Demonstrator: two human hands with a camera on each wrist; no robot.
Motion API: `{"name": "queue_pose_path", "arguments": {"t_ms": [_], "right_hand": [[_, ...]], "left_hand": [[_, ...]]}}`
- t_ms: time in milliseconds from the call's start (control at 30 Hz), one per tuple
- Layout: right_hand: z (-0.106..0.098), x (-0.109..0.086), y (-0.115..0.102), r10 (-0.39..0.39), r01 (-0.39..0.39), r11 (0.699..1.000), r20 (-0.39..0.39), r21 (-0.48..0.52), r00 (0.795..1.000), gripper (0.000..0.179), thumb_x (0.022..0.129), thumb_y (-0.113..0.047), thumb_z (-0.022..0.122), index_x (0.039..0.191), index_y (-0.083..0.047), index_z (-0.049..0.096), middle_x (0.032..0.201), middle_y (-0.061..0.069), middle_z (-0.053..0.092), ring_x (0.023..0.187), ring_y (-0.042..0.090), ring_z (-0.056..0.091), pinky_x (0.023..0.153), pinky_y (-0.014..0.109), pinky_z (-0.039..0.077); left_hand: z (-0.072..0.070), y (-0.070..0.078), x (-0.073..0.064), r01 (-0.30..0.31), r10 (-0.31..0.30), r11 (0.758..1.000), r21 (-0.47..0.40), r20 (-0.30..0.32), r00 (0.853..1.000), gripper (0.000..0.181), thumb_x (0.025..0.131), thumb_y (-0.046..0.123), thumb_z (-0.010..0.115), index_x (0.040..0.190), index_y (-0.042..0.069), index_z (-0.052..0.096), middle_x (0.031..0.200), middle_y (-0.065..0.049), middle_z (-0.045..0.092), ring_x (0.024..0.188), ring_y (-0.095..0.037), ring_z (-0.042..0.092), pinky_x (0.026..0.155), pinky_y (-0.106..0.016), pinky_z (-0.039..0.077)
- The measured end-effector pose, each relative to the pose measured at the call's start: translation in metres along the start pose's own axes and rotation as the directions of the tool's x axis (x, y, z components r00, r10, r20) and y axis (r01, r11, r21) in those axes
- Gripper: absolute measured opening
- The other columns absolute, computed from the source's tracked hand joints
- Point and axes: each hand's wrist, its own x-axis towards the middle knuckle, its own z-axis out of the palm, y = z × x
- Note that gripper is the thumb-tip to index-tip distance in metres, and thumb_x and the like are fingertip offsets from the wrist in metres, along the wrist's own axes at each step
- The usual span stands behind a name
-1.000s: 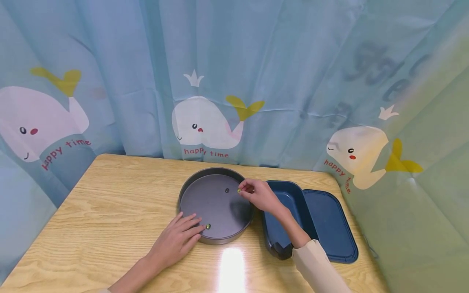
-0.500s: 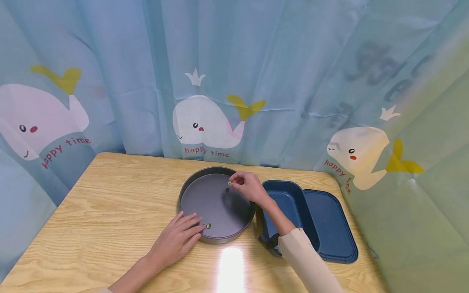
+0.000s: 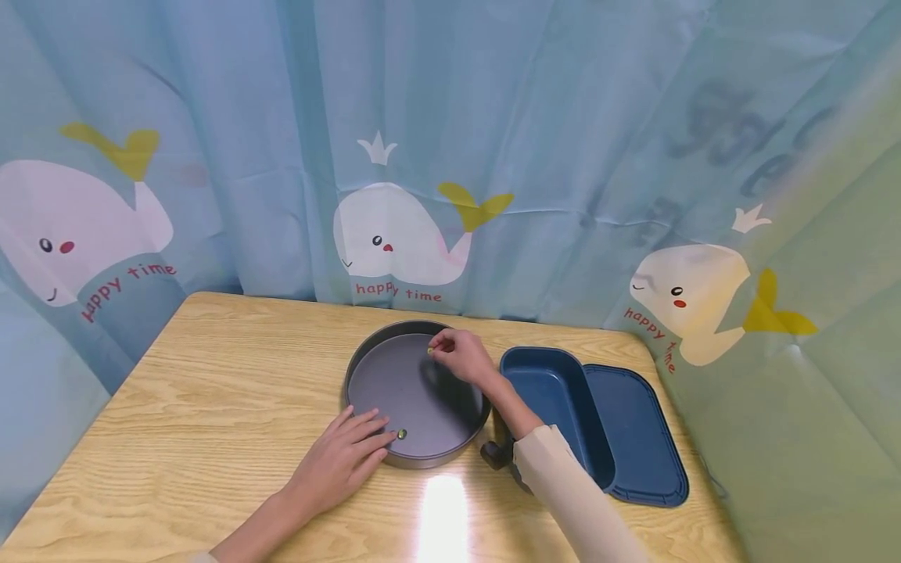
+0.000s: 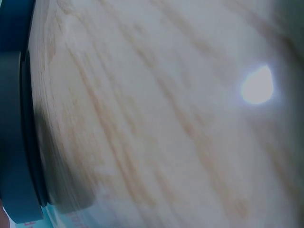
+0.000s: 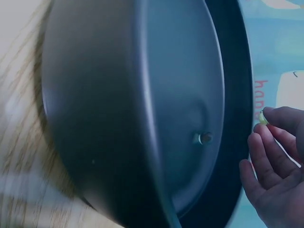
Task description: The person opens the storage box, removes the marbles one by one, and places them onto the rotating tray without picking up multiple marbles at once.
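My right hand (image 3: 462, 357) is over the far right part of a round dark grey pan (image 3: 394, 391). Between thumb and forefinger it pinches a small yellow-green marble (image 5: 263, 118), held above the pan floor. My left hand (image 3: 343, 455) lies with fingers spread and fairly straight across the pan's near left rim. By its fingertips, on the pan floor, sits a greenish glassy marble (image 3: 402, 434). The right wrist view shows a marble (image 5: 204, 138) lying inside the pan. In the left wrist view only the pan's dark side (image 4: 19, 142) shows, not the left hand's work.
Right of the pan stands a deep blue rectangular container (image 3: 563, 399), partly behind my right forearm. Its flat blue lid (image 3: 637, 438) lies beside it at the table's right edge. A whale-print curtain (image 3: 422, 117) hangs behind the wooden table (image 3: 232, 375).
My right hand has moved left from the pan's right rim to over its floor, carrying the pinched marble. It now hides the dark marble seen there earlier. The left hand has stayed put.
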Motion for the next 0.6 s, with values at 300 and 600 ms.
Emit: {"name": "queue_pose_path", "arguments": {"t_ms": [300, 600], "right_hand": [[0.012, 0.013, 0.006, 0.001, 0.001, 0.997, 0.028, -0.080, 1.000, 0.007, 0.095, -0.011, 0.070, 0.099, -0.007, 0.073, 0.089, 0.002, 0.071, 0.083, 0.016, 0.067, 0.072, 0.029, 0.056], [0.021, 0.020, 0.014, 0.032, -0.027, 0.990, 0.035, -0.137, 0.999, 0.008, 0.095, -0.012, 0.069, 0.099, -0.007, 0.073, 0.091, 0.003, 0.071, 0.083, 0.017, 0.066, 0.072, 0.030, 0.055]], "left_hand": [[-0.001, 0.000, 0.001, -0.013, 0.013, 1.000, 0.005, -0.015, 1.000, 0.027, 0.102, 0.029, 0.058, 0.113, 0.014, 0.077, 0.124, -0.007, 0.069, 0.123, -0.028, 0.058, 0.103, -0.061, 0.039], [-0.001, 0.000, 0.000, 0.000, 0.000, 1.000, 0.006, 0.005, 1.000, 0.025, 0.098, 0.027, 0.063, 0.115, 0.014, 0.076, 0.125, -0.007, 0.068, 0.125, -0.027, 0.057, 0.107, -0.059, 0.037]]}}
